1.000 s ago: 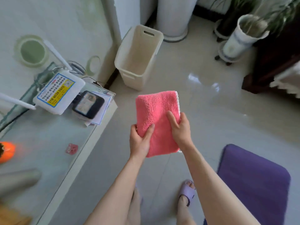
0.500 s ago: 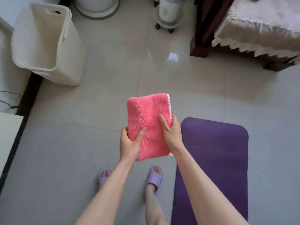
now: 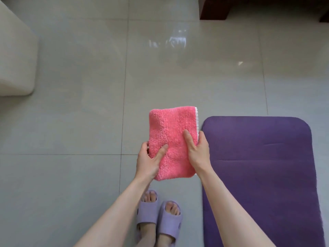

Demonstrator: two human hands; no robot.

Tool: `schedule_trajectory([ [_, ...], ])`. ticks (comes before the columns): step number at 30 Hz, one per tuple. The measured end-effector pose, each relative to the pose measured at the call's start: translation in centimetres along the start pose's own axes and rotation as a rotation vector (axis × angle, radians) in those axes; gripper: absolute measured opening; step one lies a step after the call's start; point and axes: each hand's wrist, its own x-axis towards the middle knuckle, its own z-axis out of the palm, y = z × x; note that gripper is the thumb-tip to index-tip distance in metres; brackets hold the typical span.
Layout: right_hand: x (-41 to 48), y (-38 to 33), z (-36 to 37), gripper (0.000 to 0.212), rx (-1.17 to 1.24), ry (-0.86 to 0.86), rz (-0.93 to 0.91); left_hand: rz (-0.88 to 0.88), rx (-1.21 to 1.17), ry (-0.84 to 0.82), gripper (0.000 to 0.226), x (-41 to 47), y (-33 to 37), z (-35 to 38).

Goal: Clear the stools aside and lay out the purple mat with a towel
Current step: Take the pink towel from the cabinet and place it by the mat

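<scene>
Grip: folded pink towel [image 3: 172, 139] held up in both hands, thumbs pressed on its upper face, fingers tucked underneath.
Left hand [image 3: 148, 161]: closed on the towel's lower left edge, thumb angled up across the pile.
Right hand [image 3: 196, 150]: closed on the towel's right side, thumb lying along the fabric, fingers wrapped round the edge.
Towel: folded into a thick upright rectangle, fluffy pile, narrow white trim showing down its right edge; carried above the floor, just left of the mat's near corner.
Purple mat [image 3: 263, 175]: laid flat on the tiles to the right, rounded corners at its far end, two faint creases across its surface; lower part partly covered by the right forearm.
Floor [image 3: 71, 122]: pale grey glossy tiles with dark grout lines, window glare reflected toward the top.
Feet: side by side in lilac slippers [image 3: 158, 218], on bare tile beside the mat's left edge, not on it.
Cream bin [image 3: 16, 59]: only one blurred side seen at the left edge.
Dark wooden furniture [image 3: 213, 8]: base seen at the top right, well apart from the mat.
Writing: none legible on towel, mat or slippers.
</scene>
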Motion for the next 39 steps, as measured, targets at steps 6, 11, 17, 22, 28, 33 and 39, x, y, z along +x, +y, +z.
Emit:
schedule_trajectory([
  [6, 9.1, 10.9, 0.0, 0.024, -0.019, 0.047, 0.007, 0.035, 0.118, -0.117, 0.028, 9.3, -9.3, 4.0],
  [11, 15.2, 18.1, -0.2, 0.022, -0.123, 0.060, 0.003, 0.057, 0.156, -0.177, 0.027, 15.5, -15.7, 6.9],
  [17, 19.2, 22.0, -0.6, 0.021, -0.155, 0.084, -0.001, 0.051, 0.182, -0.211, 0.028, 19.8, -19.5, 9.1],
  [22, 20.2, 23.4, -0.4, 0.024, -0.207, 0.105, -0.009, 0.058, 0.252, -0.136, 0.025, 20.6, -20.4, 9.8],
  [28, 19.5, 22.5, -0.5, 0.036, -0.200, 0.086, 0.044, -0.009, 0.274, -0.116, 0.035, 19.8, -19.1, 9.6],
  [33, 15.8, 19.9, -0.9, 0.072, -0.292, 0.109, 0.086, -0.076, 0.295, -0.086, 0.071, 16.7, -16.1, 8.0],
  [39, 6.7, 11.2, -0.4, 0.065, -0.307, 0.055, 0.023, -0.121, 0.259, -0.027, 0.068, 7.1, -10.0, 4.6],
])
